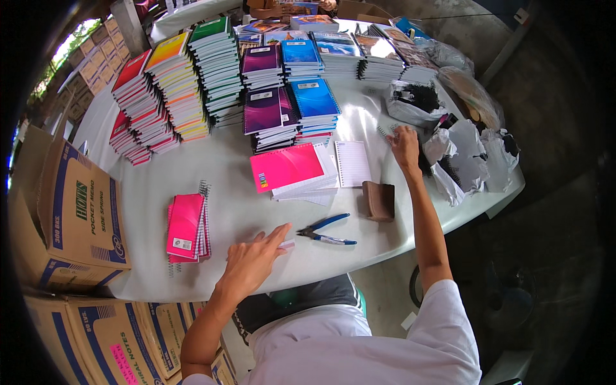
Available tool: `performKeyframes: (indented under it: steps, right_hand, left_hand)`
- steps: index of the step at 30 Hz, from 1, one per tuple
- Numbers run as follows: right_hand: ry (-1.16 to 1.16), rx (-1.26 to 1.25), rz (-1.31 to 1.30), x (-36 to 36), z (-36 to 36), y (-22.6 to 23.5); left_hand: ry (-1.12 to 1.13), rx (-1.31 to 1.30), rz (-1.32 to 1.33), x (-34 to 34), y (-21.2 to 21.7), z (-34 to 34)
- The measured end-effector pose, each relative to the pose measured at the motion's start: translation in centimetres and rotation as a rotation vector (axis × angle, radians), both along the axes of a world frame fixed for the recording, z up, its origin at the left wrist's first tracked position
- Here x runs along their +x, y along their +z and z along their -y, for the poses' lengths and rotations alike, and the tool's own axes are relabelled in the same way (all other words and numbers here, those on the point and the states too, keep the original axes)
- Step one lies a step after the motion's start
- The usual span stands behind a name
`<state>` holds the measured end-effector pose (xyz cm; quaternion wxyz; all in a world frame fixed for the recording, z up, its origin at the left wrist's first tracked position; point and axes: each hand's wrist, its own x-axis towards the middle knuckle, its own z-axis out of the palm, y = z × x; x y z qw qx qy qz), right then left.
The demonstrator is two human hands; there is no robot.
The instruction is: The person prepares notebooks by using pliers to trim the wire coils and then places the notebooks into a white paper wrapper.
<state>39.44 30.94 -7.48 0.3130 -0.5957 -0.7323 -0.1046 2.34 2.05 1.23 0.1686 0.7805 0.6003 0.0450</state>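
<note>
My left hand lies over the near part of the table with its fingers stretched out. A small pink and white slip sits beside its fingertips. At the right, my right hand has its fingers curled closed on a wire binding coil. Blue-handled cutting pliers lie partly opened between my hands. Beyond them is a pink-covered stack of loose notebook sheets, with a lined sheet alongside. Left of my left hand rests a small pile of pink spiral notebooks.
Tall stacks of notebooks fill the table's far side. A brown block stands near the right edge. Paper-wrapped bundles of black coils lie farther right. Cardboard boxes flank the left side. Across the table, another person's hands show.
</note>
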Motion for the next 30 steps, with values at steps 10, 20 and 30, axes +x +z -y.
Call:
performKeyframes:
  steps: [10, 20, 30]
  right_hand:
    - [0.39, -0.07, -0.285, -4.8, 4.6, 5.1]
    - [0.792, -0.756, -0.59, -15.4, 21.4, 5.7]
    - [1.001, -0.724, -0.325, -15.3, 20.6, 6.3]
  left_hand:
    - [0.07, 0.13, 0.034, -0.3, -1.7, 0.4]
    - [-0.034, 0.317, 0.067, -0.4, -2.5, -0.2]
    - [-0.019, 0.284, 0.06, -0.6, -2.7, -0.2]
